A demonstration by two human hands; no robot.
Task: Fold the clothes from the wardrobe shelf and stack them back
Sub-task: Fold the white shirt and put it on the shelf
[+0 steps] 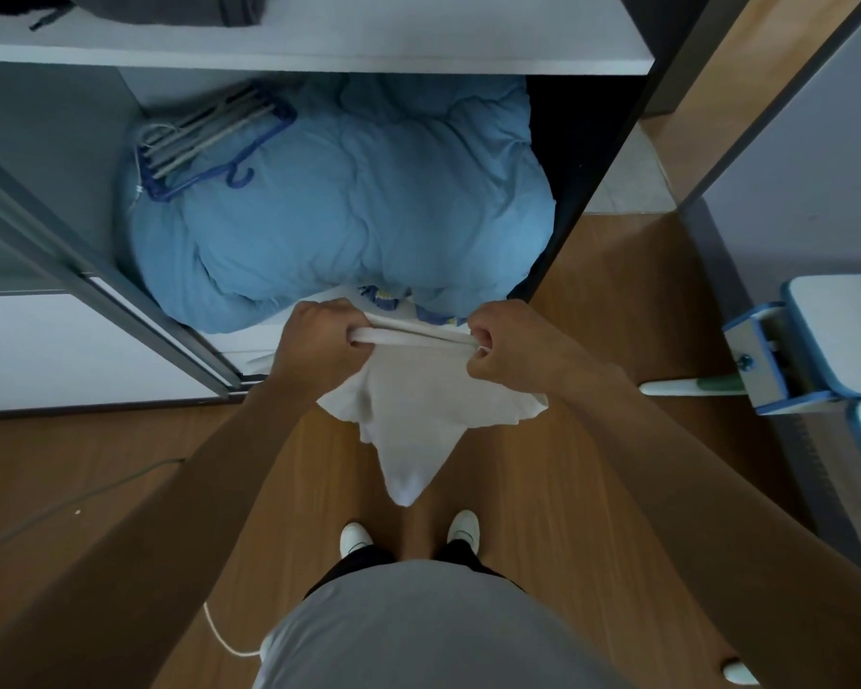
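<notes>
Progress looks early to us: the white garment [418, 415] hangs at frame centre, in front of the wardrobe and above the wooden floor [592, 300], with its top edge bunched into a thick roll between the person's two hands. The left hand [314, 340] is clenched round one end of that roll and the right hand [505, 348] fists the other end, so both are grasping cloth. We see no clean fold yet; the lower part droops to a soft point. It is limp, thin fabric, and we can't confirm which kind. No folded stack shows anywhere. The upper shelf [319, 52], a flat white board at the top of the frame, carries a dark grey garment [170, 7] at upper left, rumpled, so likely still to do. The lower compartment holds a puffy light-blue duvet [359, 206], creased, with blue plastic hangers [210, 136] lying on its upper-left side. We judge folding and restacking both remain.
</notes>
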